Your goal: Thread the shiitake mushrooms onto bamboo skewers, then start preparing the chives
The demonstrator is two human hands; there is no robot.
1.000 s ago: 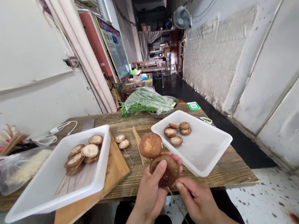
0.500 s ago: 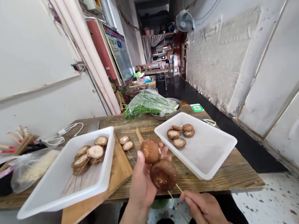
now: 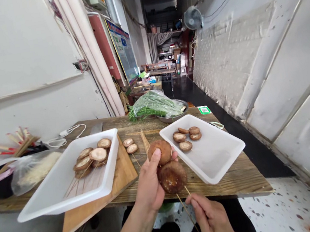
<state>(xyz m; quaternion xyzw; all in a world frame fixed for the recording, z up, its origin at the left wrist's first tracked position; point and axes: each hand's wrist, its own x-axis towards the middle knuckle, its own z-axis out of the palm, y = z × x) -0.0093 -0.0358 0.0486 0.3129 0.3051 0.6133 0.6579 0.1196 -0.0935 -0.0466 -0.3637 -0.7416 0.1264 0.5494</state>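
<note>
Two mushroom caps (image 3: 173,178) on skewers (image 3: 186,210)
Left hand (image 3: 151,186) curls round the upper cap (image 3: 165,150), seemingly steadying both; right hand (image 3: 212,217) pinches one skewer (image 3: 187,190).

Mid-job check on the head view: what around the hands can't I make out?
All in the head view:
- Upper ends of the two skewers: hidden by the lower mushroom; inside or behind, unclear.
- Parts of the left hand's fingers: behind the upper mushroom.
- Skewer bundle's near end: behind that same mushroom.
- Poster lettering: too small.
</note>
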